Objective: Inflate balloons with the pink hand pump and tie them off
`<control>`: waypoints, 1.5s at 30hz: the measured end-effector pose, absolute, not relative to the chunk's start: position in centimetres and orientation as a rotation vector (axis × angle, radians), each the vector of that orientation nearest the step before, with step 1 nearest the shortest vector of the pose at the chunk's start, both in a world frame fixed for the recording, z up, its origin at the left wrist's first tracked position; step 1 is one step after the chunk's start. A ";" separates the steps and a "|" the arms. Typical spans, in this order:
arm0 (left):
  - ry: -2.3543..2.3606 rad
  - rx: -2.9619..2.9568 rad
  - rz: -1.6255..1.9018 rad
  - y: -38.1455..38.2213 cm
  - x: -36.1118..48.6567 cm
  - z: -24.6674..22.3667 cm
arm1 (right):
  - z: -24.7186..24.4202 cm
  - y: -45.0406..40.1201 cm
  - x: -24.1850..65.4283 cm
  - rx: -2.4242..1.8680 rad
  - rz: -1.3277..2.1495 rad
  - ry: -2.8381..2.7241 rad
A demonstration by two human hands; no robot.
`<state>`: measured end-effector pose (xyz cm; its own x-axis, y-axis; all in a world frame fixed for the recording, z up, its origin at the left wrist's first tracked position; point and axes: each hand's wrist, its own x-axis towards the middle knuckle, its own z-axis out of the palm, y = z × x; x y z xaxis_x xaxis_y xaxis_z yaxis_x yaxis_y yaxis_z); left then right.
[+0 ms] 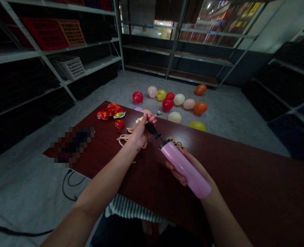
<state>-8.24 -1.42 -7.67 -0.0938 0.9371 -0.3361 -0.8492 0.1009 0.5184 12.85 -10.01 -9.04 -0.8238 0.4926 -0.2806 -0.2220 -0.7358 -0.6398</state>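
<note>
Head view, inventory at this moment. Right hand (196, 164): wrapped around the barrel of a pink hand pump (186, 171), fingers curled beneath it, the black nozzle (153, 131) angled toward the left hand (138, 135). Left hand: fingers closed in a tight pinch at the nozzle tip; whether a balloon neck is held there is too small to tell. A peach balloon (146, 111) shows just behind the fingertips.

Dark red wooden table (244, 192), under both hands: limp red balloons (102, 115), a crumpled orange-red balloon heap (113, 109), tangled tan cord (123, 139) beside the left wrist, and a pixelated object (71, 145).

Concrete floor (234, 130), beyond the table: about a dozen inflated balloons (167, 104) in red, pink, yellow, cream and orange. Limp balloons remain on the table.

Writing: no brand or label reads on the pump. Marks on the metal shelving (77, 47) and the distant posters are too small or blurred to read.
</note>
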 end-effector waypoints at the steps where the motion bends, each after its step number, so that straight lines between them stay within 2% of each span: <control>1: 0.722 0.156 1.508 -1.4 -8.4 -7.6 | -9.1 -10.0 12.9 -0.617 2.539 -0.856; 17: 0.610 0.326 1.412 -3.2 -6.5 -7.2 | -8.9 -9.9 13.4 -0.621 2.518 -0.816; 26: 0.540 0.278 1.198 -3.5 -6.4 -6.7 | -8.0 -10.9 12.1 -0.881 2.357 -0.870; 39: 0.584 0.287 1.254 -4.4 -8.2 -4.1 | -9.0 -10.8 11.1 -1.141 1.965 -1.460; 45: 0.724 0.296 1.335 -4.3 -7.3 -3.2 | -8.8 -10.2 10.7 -1.241 1.575 -1.670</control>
<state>-7.30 -4.29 -3.21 0.0592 0.9499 -0.3070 -0.7751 0.2375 0.5855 10.74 -10.25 -8.78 -0.4407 0.8727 -0.2100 0.2604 -0.0996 -0.9604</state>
